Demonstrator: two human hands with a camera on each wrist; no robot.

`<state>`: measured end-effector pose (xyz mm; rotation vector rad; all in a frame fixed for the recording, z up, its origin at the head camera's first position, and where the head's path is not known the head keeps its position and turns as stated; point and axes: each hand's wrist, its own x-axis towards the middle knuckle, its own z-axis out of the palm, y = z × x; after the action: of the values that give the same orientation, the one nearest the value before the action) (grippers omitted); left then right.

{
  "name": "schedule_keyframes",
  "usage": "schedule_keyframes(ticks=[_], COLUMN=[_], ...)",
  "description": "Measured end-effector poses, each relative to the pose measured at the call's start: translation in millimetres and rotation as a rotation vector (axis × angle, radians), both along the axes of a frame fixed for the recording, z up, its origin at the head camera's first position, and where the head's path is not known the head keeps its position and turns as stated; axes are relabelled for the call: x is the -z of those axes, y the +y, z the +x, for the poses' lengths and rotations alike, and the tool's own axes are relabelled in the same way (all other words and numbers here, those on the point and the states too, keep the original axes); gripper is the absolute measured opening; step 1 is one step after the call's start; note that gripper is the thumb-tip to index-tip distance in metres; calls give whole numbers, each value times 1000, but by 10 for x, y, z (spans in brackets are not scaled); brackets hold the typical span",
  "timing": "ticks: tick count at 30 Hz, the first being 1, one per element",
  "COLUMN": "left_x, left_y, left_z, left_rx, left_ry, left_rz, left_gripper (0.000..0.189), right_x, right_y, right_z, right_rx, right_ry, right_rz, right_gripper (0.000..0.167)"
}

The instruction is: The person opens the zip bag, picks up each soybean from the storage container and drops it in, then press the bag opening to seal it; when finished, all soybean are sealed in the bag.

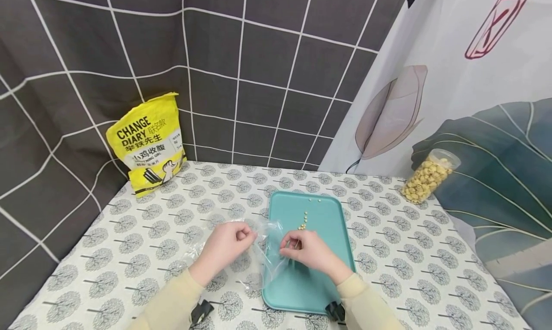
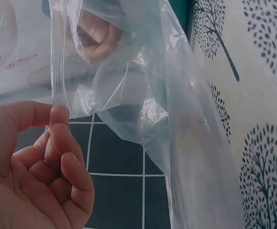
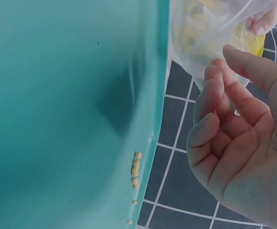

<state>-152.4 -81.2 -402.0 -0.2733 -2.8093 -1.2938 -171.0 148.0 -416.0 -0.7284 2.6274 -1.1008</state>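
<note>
If L hand [image 1: 226, 246], pinching zip edge [image 2: 59, 57] of clear bag [image 2: 143, 102], slips, bag could sag & scatter pellets [image 1: 302, 226] beyond R hand [image 1: 314, 248] (grip: can't tell).

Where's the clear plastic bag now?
In the head view, the bag is left of centre, pinched by the left hand, partly over the teal tray along its left edge.
</note>
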Motion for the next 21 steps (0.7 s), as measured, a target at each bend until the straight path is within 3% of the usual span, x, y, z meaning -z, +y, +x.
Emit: schedule_keyframes(ticks=[13,21], left_x=[8,4], left_y=[12,28], left_z=[1,12], left_rx=[9,9], left_ry=[-1,-1], left_rz=[-1,3], left_gripper=[20,19], right_x=[67,93], right_y=[127,209], right_z=[-79,-146], right_rx=[111,177], right_ry=[2,-2], right_rz=[-42,-11], right_gripper=[8,8])
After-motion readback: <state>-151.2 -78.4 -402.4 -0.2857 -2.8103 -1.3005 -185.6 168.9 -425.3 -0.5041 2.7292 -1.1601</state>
